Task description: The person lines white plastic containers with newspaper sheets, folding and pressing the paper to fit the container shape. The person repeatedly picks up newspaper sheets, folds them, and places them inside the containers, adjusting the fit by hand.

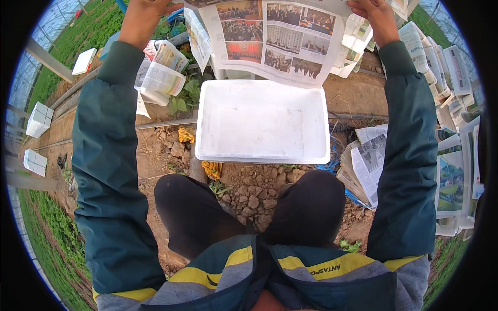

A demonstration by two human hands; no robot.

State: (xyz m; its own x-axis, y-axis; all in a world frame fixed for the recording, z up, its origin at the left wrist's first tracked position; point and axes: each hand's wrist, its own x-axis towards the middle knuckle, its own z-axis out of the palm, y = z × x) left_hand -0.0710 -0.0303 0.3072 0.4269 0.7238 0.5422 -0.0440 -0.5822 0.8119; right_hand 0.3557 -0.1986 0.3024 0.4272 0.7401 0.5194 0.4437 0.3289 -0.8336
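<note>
A printed newspaper sheet (280,42) with several photos hangs spread between my two raised hands. My left hand (146,19) grips its upper left side, its fingertips partly cut off by the picture's top edge. On the upper right side, my right hand (371,17) pinches the paper. Below the sheet, a white foam box (260,124) stands open before my knees, with nothing inside. The sheet's lower edge overlaps the box's far rim.
Folded newspapers (163,72) lie beyond the box at left. A newspaper stack (367,159) sits on the soil at right, with more piled papers (451,74) beyond my right sleeve. White foam boxes (39,118) stand far left. Clods (253,194) and a pipe (167,123) lie nearby.
</note>
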